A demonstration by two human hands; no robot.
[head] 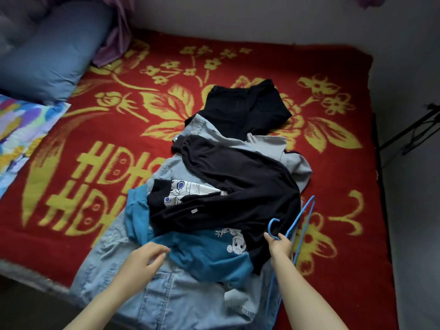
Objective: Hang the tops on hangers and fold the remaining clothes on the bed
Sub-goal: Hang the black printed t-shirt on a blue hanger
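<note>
The job looks barely started: nothing is hung or folded, and the clothes lie in one loose heap on the bed (95, 120). A blue top (209, 253) sits near the front of the heap, under a black top (238, 186) and over a denim jacket (166, 301), with black trousers (245, 106) at the far end. The right hand (279, 245) is closed around the neck of a blue hanger (307, 217), just beside the heap. The left hand (142, 258) hovers with fingers loosely spread at the blue top's edge, gripping nothing. Open blanket lies left and far right; the near bed edge is close, and the jacket overhangs it.
</note>
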